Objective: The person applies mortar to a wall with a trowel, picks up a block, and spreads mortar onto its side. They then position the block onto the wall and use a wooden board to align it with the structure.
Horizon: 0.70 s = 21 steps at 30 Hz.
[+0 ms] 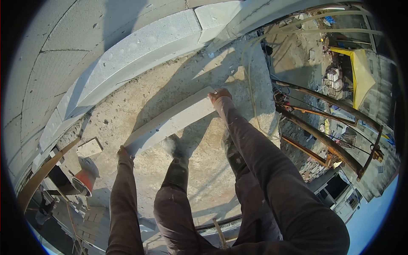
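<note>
A long, pale grey aerated concrete block point(173, 120) spans the space in front of my boots, slanting up from left to right. My left hand point(124, 154) grips its left end, the fingers partly hidden by the wrist and the block. At the opposite end my right hand point(219, 94) is closed around the upper corner, fingers bent over the edge. Beyond the block stands a low row of similar blocks point(148, 41), apart from the one in my hands.
Rough concrete floor point(199, 170) lies under my boots point(176, 174). An orange bucket point(83, 182) and a small block piece point(89, 147) are at left. A hose point(251, 91) runs near the right floor edge, beside rusty metal poles point(327, 108) and a drop to the ground below.
</note>
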Each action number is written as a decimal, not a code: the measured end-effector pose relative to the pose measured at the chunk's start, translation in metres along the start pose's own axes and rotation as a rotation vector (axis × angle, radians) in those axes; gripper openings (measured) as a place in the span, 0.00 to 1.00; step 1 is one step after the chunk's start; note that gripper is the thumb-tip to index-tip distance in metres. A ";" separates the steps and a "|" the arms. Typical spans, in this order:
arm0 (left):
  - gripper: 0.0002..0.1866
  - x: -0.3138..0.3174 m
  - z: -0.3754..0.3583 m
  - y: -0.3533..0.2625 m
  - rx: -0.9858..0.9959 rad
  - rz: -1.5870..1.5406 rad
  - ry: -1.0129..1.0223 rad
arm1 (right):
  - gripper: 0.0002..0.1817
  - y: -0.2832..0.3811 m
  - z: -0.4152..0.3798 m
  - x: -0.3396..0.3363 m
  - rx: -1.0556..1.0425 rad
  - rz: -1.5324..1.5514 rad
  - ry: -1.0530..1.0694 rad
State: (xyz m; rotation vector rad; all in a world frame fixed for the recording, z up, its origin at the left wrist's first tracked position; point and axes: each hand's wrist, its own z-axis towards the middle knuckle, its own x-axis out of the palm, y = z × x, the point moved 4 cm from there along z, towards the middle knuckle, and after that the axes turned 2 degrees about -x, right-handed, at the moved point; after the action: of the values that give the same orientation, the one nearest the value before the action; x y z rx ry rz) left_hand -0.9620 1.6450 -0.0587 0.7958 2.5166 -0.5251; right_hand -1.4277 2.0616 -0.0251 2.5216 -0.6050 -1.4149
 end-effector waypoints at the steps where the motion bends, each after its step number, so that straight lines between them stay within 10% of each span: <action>1: 0.33 -0.001 0.000 -0.001 -0.035 0.052 -0.031 | 0.29 0.001 0.009 -0.001 0.126 0.015 0.214; 3: 0.33 0.000 0.016 -0.002 -0.068 0.092 -0.049 | 0.32 0.003 0.019 -0.020 0.243 0.023 0.413; 6: 0.38 0.005 0.030 0.018 0.107 0.297 0.264 | 0.37 0.023 0.028 -0.088 -0.128 0.526 -0.076; 8: 0.46 0.009 -0.008 0.026 0.290 0.753 -0.659 | 0.37 0.061 0.022 -0.149 -0.291 0.579 -0.315; 12: 0.49 0.056 -0.117 0.056 0.870 0.643 -0.233 | 0.35 0.117 0.018 -0.210 -0.452 0.439 -0.507; 21: 0.46 0.091 -0.299 0.142 0.700 0.454 0.153 | 0.31 0.154 0.029 -0.208 -0.415 0.331 -0.594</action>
State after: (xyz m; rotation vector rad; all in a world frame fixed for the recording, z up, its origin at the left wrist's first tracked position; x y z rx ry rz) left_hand -1.0315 1.9353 0.1107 1.6558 2.1513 -1.2329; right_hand -1.5883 2.0147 0.1747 1.5955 -0.6866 -1.9114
